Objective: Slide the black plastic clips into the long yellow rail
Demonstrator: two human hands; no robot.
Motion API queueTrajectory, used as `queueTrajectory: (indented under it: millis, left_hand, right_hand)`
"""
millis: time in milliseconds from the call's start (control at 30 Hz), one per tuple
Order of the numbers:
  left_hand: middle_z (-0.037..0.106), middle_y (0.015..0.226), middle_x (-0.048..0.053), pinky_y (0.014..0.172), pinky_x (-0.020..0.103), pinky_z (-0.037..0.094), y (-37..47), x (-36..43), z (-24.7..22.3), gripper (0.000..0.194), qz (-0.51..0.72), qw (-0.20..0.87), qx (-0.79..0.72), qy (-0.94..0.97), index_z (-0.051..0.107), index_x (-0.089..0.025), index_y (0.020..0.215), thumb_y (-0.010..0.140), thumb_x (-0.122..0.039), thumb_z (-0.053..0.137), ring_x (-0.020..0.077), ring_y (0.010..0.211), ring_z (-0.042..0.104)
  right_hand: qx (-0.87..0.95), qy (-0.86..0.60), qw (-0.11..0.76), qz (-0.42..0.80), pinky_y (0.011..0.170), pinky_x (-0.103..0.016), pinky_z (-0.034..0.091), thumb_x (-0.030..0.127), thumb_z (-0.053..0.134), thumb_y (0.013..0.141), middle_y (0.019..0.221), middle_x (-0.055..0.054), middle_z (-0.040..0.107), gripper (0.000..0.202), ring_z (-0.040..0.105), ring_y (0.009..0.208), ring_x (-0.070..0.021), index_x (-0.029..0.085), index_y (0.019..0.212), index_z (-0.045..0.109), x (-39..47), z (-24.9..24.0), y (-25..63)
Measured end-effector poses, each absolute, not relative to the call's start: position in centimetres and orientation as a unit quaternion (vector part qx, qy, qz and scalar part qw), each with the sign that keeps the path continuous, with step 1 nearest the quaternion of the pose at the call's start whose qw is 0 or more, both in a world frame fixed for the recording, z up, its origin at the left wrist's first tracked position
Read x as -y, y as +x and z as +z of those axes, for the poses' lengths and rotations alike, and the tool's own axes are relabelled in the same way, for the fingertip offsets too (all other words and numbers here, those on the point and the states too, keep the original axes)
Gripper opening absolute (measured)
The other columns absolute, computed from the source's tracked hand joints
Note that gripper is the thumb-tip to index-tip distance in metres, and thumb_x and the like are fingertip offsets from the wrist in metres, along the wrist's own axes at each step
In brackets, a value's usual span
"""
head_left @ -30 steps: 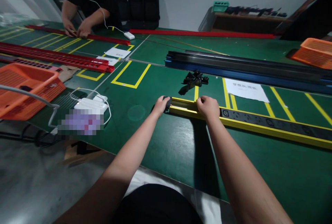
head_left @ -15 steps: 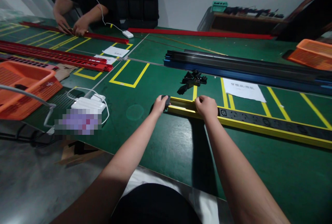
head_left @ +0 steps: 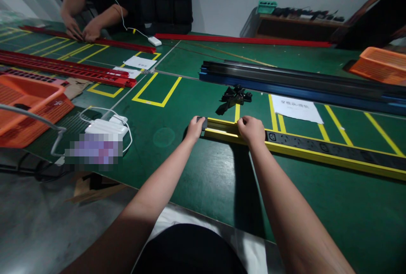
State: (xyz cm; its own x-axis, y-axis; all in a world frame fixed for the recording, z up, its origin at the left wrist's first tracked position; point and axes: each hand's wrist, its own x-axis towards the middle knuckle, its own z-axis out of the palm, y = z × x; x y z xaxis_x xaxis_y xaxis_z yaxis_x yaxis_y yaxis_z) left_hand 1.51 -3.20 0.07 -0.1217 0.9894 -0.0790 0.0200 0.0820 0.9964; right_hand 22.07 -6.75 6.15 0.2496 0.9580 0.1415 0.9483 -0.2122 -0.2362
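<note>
A long yellow power strip housing (head_left: 317,158) lies across the table in front of me, its channel facing up. Black socket modules (head_left: 296,139) fill the part to the right of my right hand, while the left stretch of the channel is bare. My left hand (head_left: 194,128) is closed on a small black end piece (head_left: 201,123) at the housing's left end. Whether that piece sits in the channel or just against it, I cannot tell. My right hand (head_left: 252,130) is curled over the housing, gripping it, with its fingertips hidden.
Behind the housing lie crumpled black pieces (head_left: 235,96), a paper label (head_left: 296,109) and dark blue-black rails (head_left: 285,80). To the left are an orange basket (head_left: 41,105), a white adapter (head_left: 106,128) and red rails (head_left: 69,67). Another person's hands (head_left: 83,32) work across the table.
My hands and the housing hold almost the same pose. The view has shifted slightly. At the far right, another person's arm and hand have moved.
</note>
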Motion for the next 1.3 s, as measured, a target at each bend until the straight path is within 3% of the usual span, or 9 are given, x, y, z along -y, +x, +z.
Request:
queueTrajectory:
  millis: [167, 433, 700, 933, 1300]
  left_hand:
    - [0.063, 0.072, 0.004, 0.076, 0.028, 0.044, 1.6, 3.3, 0.0, 0.02, 0.496, 0.458, -0.567, 0.473, 0.057, -0.016, 0.078, 0.078, -0.035, 0.052, 0.0186, 0.082, 0.059]
    - [0.062, 0.072, 0.003, 0.073, 0.029, 0.044, 1.2, 2.8, -0.5, 0.022, 0.475, 0.451, -0.562, 0.505, 0.055, -0.016, 0.08, 0.078, -0.038, 0.051, 0.0168, 0.074, 0.058]
    - [0.063, 0.075, 0.006, 0.076, 0.03, 0.044, 0.9, 2.9, 0.0, 0.023, 0.459, 0.455, -0.556, 0.523, 0.055, -0.015, 0.081, 0.079, -0.037, 0.05, 0.0169, 0.075, 0.058]
    - [0.064, 0.074, 0.005, 0.077, 0.029, 0.044, 0.6, 2.9, -0.1, 0.022, 0.447, 0.471, -0.543, 0.532, 0.056, -0.015, 0.077, 0.079, -0.037, 0.05, 0.0165, 0.076, 0.058]
    - [0.063, 0.074, 0.005, 0.078, 0.029, 0.043, 0.4, 3.0, 0.4, 0.02, 0.442, 0.487, -0.539, 0.527, 0.056, -0.014, 0.078, 0.079, -0.033, 0.052, 0.0162, 0.078, 0.058]
  right_hand:
    - [0.611, -0.779, 0.138, 0.022, 0.061, -0.026, 0.037, 0.039, 0.035, 0.084, 0.084, -0.012, 0.067, 0.039, 0.058, 0.074, -0.0204, 0.018, 0.084, 0.069, 6.8, 6.1, 22.1]
    - [0.609, -0.781, 0.137, 0.028, 0.061, -0.027, 0.038, 0.04, 0.035, 0.084, 0.084, -0.012, 0.068, 0.041, 0.059, 0.075, -0.0213, 0.019, 0.086, 0.07, 6.8, 6.3, 22.0]
    - [0.681, -0.719, 0.093, 0.105, 0.063, -0.026, 0.039, 0.061, 0.046, 0.075, 0.094, -0.003, 0.069, 0.043, 0.06, 0.084, -0.021, 0.029, 0.092, 0.07, 6.4, 7.0, 22.2]
    - [0.684, -0.723, 0.054, 0.078, 0.061, -0.027, 0.037, 0.065, 0.034, 0.08, 0.087, -0.006, 0.068, 0.052, 0.059, 0.079, -0.0211, 0.029, 0.09, 0.07, 6.6, 6.8, 22.0]
    - [0.682, -0.729, 0.033, 0.056, 0.061, -0.028, 0.037, 0.063, 0.033, 0.083, 0.087, -0.008, 0.067, 0.053, 0.059, 0.078, -0.0211, 0.026, 0.093, 0.07, 6.8, 7.0, 21.6]
